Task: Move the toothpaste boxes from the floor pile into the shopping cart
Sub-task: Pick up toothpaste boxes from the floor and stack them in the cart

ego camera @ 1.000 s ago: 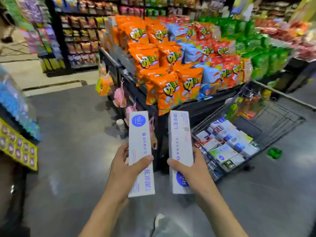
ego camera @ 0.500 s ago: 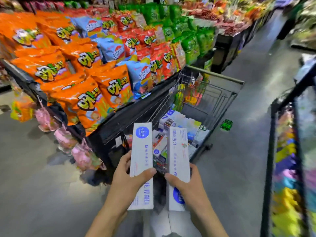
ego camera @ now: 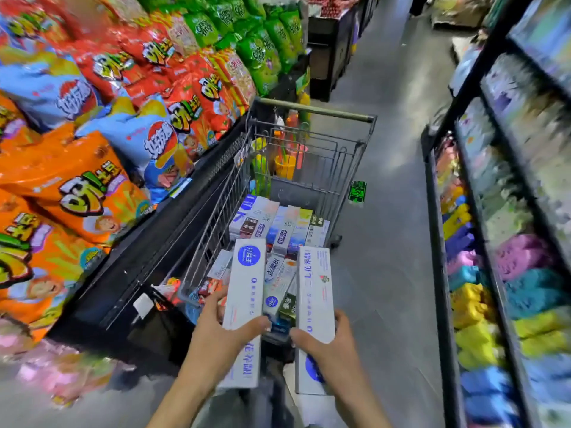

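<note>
A long white toothpaste box (ego camera: 245, 291) is gripped in the left hand (ego camera: 216, 338) and a second white box (ego camera: 315, 304) in the right hand (ego camera: 332, 350) — both are held upright over the near end of the wire shopping cart (ego camera: 346, 168). More boxes (ego camera: 278, 223) are seen lying inside. Snack bags (ego camera: 92, 186) are stacked on the left — blurred shelves (ego camera: 506, 211) stand on the right.

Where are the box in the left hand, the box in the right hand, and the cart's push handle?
Left-hand toothpaste box (ego camera: 247, 282): head view, upper white face.
Right-hand toothpaste box (ego camera: 315, 285): head view, middle of printed face.
Cart push handle (ego camera: 315, 111): head view, middle of bar.
</note>
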Tool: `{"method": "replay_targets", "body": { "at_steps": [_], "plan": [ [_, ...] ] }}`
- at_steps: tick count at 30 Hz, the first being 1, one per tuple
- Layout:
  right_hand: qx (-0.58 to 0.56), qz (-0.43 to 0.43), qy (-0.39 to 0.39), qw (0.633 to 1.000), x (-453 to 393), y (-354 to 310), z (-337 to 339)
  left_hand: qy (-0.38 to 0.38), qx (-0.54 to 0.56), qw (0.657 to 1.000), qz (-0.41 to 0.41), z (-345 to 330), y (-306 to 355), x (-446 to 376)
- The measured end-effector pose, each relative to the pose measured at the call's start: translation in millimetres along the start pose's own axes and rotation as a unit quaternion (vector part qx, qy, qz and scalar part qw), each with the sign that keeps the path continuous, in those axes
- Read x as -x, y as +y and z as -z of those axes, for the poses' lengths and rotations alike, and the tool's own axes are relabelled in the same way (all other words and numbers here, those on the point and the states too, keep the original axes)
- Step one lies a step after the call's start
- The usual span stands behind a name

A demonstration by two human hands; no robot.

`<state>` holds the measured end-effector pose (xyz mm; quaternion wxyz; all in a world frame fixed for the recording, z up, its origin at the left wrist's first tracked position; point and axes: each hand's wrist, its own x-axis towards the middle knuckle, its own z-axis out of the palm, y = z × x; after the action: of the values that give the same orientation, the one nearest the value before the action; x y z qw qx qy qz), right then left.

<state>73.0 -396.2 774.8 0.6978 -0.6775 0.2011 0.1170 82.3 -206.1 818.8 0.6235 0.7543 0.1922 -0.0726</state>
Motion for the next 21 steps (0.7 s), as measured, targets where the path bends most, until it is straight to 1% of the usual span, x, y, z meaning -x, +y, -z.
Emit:
{"method": "replay_targets", "body": {
  "at_steps": [4,8,11,15,18,21],
  "plan": [
    [0.002,-0.013,0.028,1.000,-38,-5,-32,-0.028,-0.013,1.000,0.005,21,-1,-59],
    [0.050,-0.018,0.061,0.997,-80,-14,-82,-0.070,-0.025,0.997,0.016,53,2,-123],
    [0.109,-0.018,0.111,0.988,-105,-24,-121,-0.093,-0.054,0.994,0.009,78,5,-168],
    [0.146,-0.036,0.169,0.974,-133,-31,-165,-0.118,-0.076,0.989,0.035,104,5,-223],
    [0.180,-0.058,0.188,0.964,-154,-24,-186,-0.114,-0.102,0.987,0.041,112,-2,-258],
    [0.244,-0.076,0.206,0.944,-174,-15,-199,-0.096,-0.127,0.986,0.052,111,-14,-287]
  ]
}}
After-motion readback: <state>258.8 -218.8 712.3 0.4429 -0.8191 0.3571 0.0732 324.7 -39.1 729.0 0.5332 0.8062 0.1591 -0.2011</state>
